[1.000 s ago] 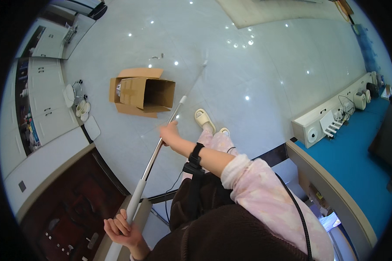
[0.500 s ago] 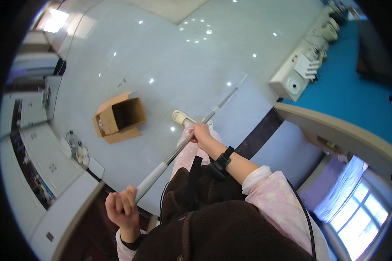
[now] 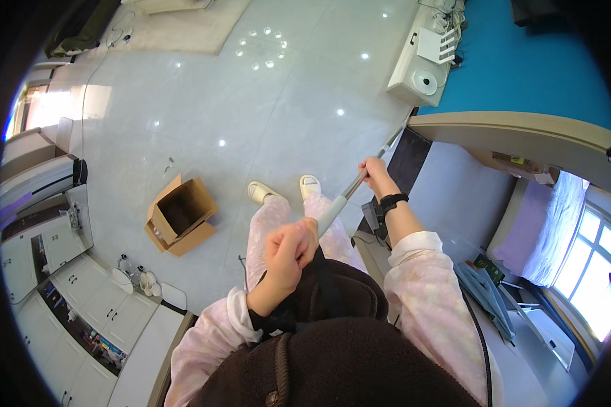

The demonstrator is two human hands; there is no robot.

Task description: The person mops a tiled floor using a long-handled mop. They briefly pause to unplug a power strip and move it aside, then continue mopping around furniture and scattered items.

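Note:
A long silver pole with a pale grey grip (image 3: 332, 213) slants from my waist up to the right, toward the end of the white cabinet. My left hand (image 3: 290, 251) is closed round the grip end, close to my body. Farther along the shaft my right hand (image 3: 375, 173) is wrapped round the metal part. The pole's far end runs down by the door frame's corner, and whatever is fixed to it cannot be made out.
An open cardboard box (image 3: 182, 216) sits on the shiny floor to my left. My slippers (image 3: 310, 186) are below the pole. White cupboards (image 3: 91, 292) line the left, with shoes nearby. On the right are a blue surface (image 3: 523, 68), a wooden edge (image 3: 509, 122) and a white router (image 3: 436, 46).
My left hand has moved right and up with the grip, and my right hand to the right and farther out. The pole's far end has swung right, to the cabinet's corner. The view has turned.

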